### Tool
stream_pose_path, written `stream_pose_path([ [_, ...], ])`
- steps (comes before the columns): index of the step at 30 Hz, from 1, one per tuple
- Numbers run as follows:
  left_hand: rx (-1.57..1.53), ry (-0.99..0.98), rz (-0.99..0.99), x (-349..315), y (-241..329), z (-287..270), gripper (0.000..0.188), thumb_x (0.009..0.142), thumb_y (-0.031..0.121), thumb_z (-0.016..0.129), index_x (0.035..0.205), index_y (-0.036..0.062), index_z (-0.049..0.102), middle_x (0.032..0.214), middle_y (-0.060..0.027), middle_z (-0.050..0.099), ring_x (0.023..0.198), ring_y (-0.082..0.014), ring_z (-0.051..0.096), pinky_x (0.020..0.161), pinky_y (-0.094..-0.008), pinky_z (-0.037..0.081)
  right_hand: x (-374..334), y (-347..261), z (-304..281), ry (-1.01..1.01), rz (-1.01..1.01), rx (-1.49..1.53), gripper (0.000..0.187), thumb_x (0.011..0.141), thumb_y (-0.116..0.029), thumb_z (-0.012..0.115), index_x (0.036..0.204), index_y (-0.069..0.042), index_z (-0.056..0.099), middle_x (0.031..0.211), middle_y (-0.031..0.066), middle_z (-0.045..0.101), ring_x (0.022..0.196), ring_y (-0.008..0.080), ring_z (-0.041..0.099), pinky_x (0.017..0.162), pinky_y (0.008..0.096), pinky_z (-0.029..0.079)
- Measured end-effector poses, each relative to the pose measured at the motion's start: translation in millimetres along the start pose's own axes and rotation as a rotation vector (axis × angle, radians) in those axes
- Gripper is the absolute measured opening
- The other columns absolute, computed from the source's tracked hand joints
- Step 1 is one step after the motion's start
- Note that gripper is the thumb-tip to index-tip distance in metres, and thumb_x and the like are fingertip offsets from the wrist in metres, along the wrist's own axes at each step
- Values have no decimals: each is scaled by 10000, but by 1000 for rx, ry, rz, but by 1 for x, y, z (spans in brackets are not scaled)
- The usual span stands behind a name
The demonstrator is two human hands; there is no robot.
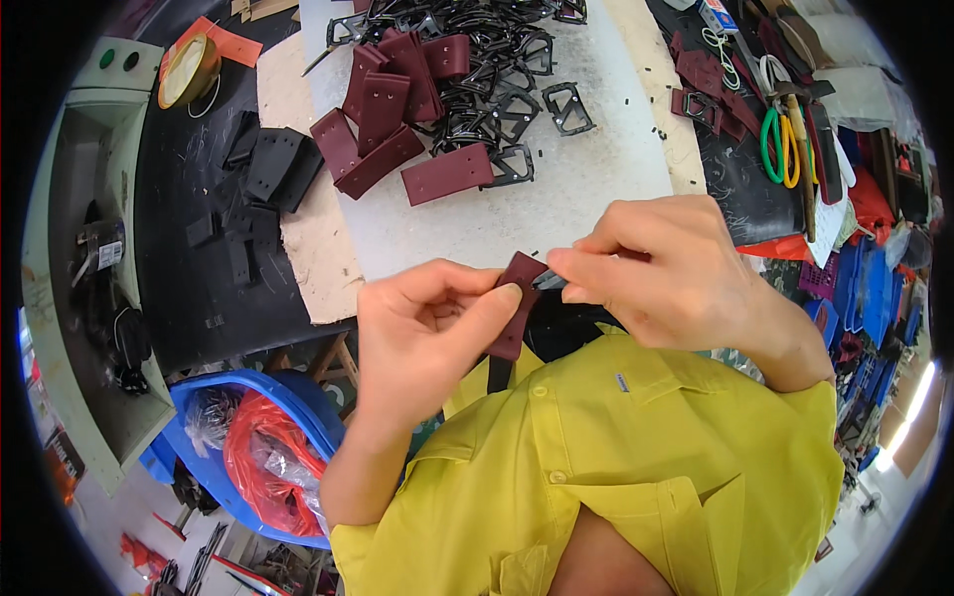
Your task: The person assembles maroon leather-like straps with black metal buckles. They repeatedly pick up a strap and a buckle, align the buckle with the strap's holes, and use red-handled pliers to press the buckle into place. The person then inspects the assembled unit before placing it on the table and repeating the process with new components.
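Just past the near edge of the table, my left hand (422,323) pinches a short maroon leather strap piece (512,333) between thumb and fingers. Its upper end points toward my right hand (676,268), whose thumb and fingertips are closed on a small dark metal piece (547,281) against the strap's edge. The fingers hide most of that metal, so its kind does not show. On the white board beyond lie loose maroon strap pieces (447,176) with punched holes, beside a heap of black metal buckles (512,164). One buckle (568,107) lies apart at the heap's right.
Black strap pieces (283,169) lie left of the white board (616,169). Scissors with green and yellow handles (780,149) and more maroon pieces (701,74) are at the right. A yellow bowl (189,72) stands far left. Below the table's left edge is a blue bin (323,402) holding plastic bags.
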State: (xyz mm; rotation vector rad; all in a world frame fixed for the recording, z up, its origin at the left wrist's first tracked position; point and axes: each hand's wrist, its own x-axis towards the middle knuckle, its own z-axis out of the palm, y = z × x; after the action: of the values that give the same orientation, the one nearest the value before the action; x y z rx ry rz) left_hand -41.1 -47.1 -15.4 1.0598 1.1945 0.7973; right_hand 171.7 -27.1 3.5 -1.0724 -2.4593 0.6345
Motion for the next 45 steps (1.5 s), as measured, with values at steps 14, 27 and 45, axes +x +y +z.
stream_pose_path([
  [14,-258,45,24,8,-10,-3,103,798,-40,640,894,-74,623,815,-96,646,730,-81,592,664,-199,495,-4,-8,26,232,-63,175,301,632,-100,766,910,-51,663,718,55,554,514,148,549,429,250,435],
  [27,-10,216,212,4,-6,19,85,795,-34,628,870,-44,590,777,-89,634,686,-108,614,629,-223,494,5,0,7,-71,492,457,174,724,-165,726,819,-30,668,645,25,597,503,95,519,433,260,389],
  [45,-292,166,-139,11,-7,1,213,814,23,631,991,-95,612,833,-140,641,722,-187,654,659,-253,545,3,-7,13,259,143,-22,383,692,-82,704,1065,-49,623,769,54,574,560,210,519,518,292,450],
])
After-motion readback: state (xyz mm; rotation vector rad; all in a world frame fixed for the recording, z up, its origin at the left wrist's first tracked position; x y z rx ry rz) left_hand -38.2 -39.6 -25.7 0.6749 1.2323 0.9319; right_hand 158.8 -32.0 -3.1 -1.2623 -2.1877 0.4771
